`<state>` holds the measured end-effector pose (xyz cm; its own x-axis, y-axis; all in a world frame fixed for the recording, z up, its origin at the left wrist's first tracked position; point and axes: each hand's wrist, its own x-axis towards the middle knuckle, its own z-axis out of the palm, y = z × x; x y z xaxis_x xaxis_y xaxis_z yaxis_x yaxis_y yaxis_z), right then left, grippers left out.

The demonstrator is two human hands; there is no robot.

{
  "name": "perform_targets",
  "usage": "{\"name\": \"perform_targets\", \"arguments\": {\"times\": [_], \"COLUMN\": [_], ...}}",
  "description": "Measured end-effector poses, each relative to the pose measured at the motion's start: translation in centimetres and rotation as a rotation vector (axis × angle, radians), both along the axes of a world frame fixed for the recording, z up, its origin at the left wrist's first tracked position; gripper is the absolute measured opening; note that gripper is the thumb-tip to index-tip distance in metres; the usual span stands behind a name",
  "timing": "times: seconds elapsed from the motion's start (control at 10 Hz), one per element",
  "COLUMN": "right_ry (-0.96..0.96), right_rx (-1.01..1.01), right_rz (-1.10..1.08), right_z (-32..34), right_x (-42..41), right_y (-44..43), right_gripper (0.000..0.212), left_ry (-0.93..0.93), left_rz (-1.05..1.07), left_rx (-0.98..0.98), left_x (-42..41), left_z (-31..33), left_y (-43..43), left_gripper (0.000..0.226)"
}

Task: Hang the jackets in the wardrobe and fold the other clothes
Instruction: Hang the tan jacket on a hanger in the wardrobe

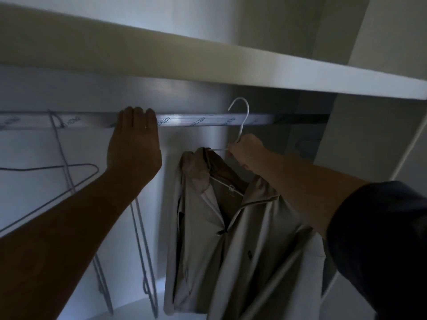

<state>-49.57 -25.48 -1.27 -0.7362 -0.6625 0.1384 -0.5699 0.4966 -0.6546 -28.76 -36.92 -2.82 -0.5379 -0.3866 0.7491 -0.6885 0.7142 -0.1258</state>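
Inside wardrobe [369,139], beneath shelf [254,72]: left hand [135,142] flat against rail [198,121], fingers straight; right hand [246,153] clamped on neck of white hanger [243,124], hook standing above rail; beige jacket [219,239] draped on hanger, below rail; bare wire hangers [57,167] on rail at left.

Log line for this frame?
left hand rests on rail | right hand grips white hanger | hook above rail | beige jacket on hanger
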Motion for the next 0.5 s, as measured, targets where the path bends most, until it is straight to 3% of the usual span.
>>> {"name": "perform_targets", "arguments": {"times": [0.3, 0.4, 0.5], "right_ry": [-0.058, -0.049, -0.002], "right_rx": [0.030, 0.067, 0.117], "right_rz": [0.007, 0.034, 0.046], "right_z": [-1.6, -2.3, -2.4], "right_x": [-0.6, -1.0, -1.2], "right_y": [-2.2, -1.9, -1.8], "right_gripper": [0.023, 0.014, 0.021], "left_ry": [-0.104, -0.163, -0.273], "left_rz": [0.045, 0.056, 0.163], "left_rx": [0.010, -0.131, -0.078], "left_x": [0.3, 0.9, 1.6], "left_z": [0.0, -0.2, -0.2], "left_y": [0.4, -0.2, 0.3], "left_gripper": [0.061, 0.056, 0.070]}}
